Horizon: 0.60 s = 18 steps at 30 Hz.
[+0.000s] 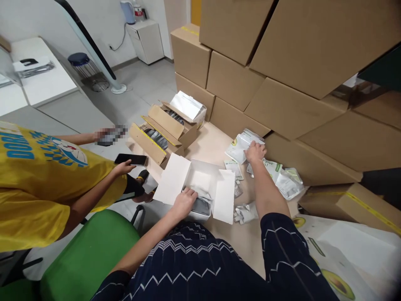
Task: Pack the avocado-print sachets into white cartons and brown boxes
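Observation:
An open white box (200, 173) stands in front of me with its flaps spread, holding pale packets (200, 192) and a dark grey item (201, 205). My left hand (184, 203) reaches over its near left side with fingers curled down at the contents; what they grip is hidden. To the right, my right hand (255, 152) is closed on the edge of a white packet with an avocado print (237, 148), at a small pile against the cartons. Silver-backed packets (288, 184) and small clear sachets (247, 212) lie around that arm.
Brown cartons (234, 79) are stacked along the table's far right side. Opened brown boxes (156, 138) with dark contents stand at the back left. A co-worker in a yellow shirt (46, 175) holds a phone (130, 159) at left, beside a green chair (90, 251).

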Each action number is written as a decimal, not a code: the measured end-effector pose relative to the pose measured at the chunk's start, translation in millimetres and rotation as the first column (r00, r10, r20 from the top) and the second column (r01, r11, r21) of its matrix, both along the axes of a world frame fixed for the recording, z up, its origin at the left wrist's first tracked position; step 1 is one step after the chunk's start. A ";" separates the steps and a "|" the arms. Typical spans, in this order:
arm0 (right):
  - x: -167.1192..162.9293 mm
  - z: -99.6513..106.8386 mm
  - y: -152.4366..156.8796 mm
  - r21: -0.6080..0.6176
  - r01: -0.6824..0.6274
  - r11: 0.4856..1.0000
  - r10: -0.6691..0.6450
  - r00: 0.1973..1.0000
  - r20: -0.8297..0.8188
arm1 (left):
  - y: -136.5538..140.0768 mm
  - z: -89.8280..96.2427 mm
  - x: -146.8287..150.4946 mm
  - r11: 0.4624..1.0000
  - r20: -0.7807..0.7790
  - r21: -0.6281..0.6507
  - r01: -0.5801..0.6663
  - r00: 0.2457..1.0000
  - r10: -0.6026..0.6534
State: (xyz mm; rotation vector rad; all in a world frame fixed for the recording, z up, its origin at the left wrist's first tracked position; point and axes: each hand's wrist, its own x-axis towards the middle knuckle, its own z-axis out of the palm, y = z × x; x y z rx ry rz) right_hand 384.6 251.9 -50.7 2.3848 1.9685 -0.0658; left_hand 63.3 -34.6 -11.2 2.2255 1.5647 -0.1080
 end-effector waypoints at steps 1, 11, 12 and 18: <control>0.4 1.4 0.0 -0.013 0.021 1.000 -0.021 1.000 -0.003 | 0.0 -0.7 -0.3 1.000 0.001 0.001 0.004 1.000 -0.004; -1.1 23.5 -30.7 -0.216 -0.173 0.961 0.125 0.967 -0.221 | 1.0 2.7 -0.8 1.000 0.006 -0.004 0.018 1.000 -0.018; -0.8 28.7 -40.3 -0.180 -0.159 0.971 0.116 0.966 -0.229 | 1.2 4.1 -0.6 1.000 0.004 -0.005 0.018 1.000 -0.018; 7.7 86.1 -116.6 0.306 0.020 0.952 0.154 0.833 -0.531 | 2.0 8.5 0.2 1.000 -0.014 -0.012 0.021 1.000 -0.021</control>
